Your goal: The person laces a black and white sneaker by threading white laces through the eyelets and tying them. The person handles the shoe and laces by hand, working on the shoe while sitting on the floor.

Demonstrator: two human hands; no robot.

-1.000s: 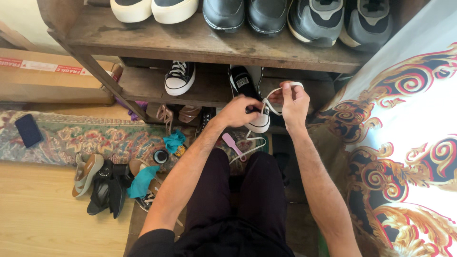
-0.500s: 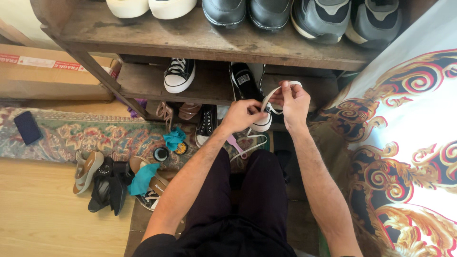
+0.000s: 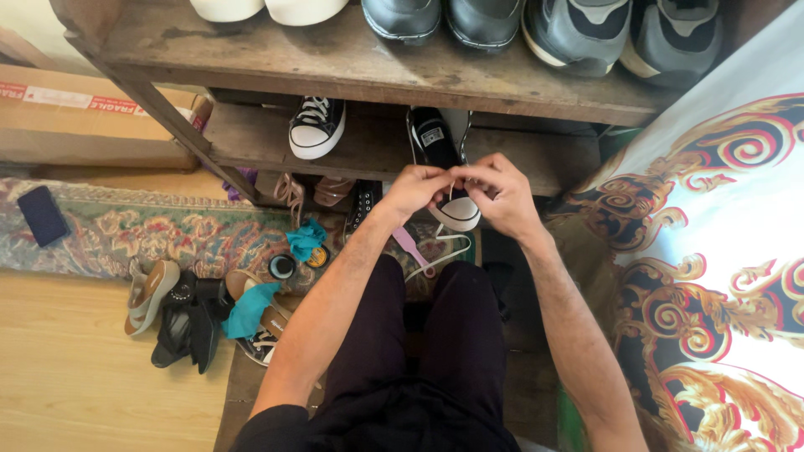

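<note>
Pinching the white lace between both hands, left hand and right hand closed on it, we keep it taut above the black sneaker resting on the lower shelf.

A wooden shoe rack stands at the top. On its lower shelf sits one black sneaker. Left of the rack lies a cardboard box. Below the rack a patterned rug carries a dark phone, sandals and teal cloths.
</note>
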